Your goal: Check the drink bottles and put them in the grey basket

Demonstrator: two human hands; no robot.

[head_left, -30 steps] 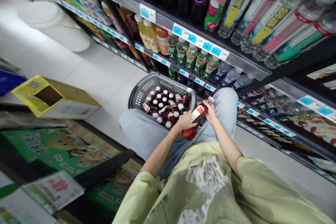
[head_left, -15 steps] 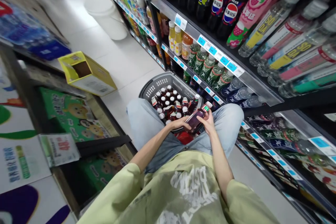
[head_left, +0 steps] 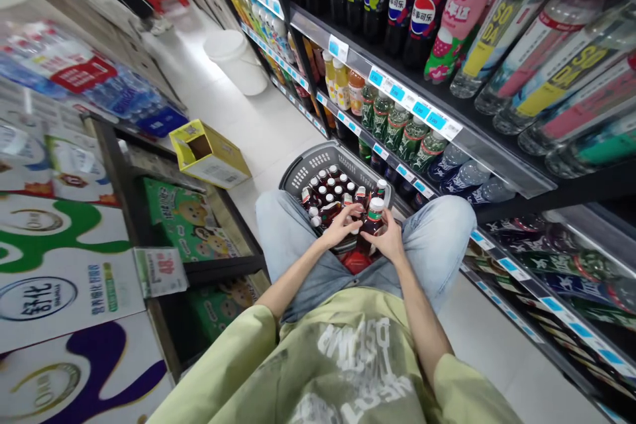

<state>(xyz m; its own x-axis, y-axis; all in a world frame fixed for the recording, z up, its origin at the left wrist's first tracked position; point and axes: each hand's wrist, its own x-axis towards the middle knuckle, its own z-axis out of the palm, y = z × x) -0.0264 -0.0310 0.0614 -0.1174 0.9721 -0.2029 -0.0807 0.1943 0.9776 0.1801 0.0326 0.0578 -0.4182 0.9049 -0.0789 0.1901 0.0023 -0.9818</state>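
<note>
Head cam: your right hand (head_left: 388,236) is wrapped round the bottle (head_left: 374,218), cap up by the basket (head_left: 290,173), probably low for easy support. Your left hand (head_left: 342,226) is half-curled beside it; can't tell if it's gripping anything.

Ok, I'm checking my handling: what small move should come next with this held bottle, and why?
I'd probably steady the bottle with the left hand before moving it: the right hand holds it cap up, the left is close beside it, and the basket just beyond is crowded with other bottles.
</note>
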